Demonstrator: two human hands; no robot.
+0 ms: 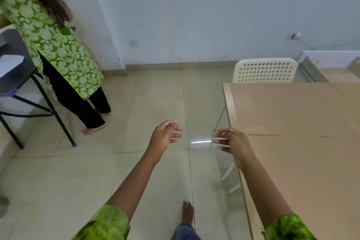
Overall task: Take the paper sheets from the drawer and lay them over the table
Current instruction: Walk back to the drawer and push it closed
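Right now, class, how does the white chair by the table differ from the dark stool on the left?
The white chair has a perforated back; the dark stool shows no back. The chair looks pale throughout, while the stool's frame is black with purple-tipped feet. The chair stands at the table; the stool stands apart, beside a standing person. Both rest on the tiled floor.

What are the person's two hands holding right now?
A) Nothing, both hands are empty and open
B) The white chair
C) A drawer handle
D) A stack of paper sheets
A: the left hand and the right hand both hang open over the floor tiles with fingers spread and nothing between them; the right hand is at the edge of the table, which brown paper sheets already cover.
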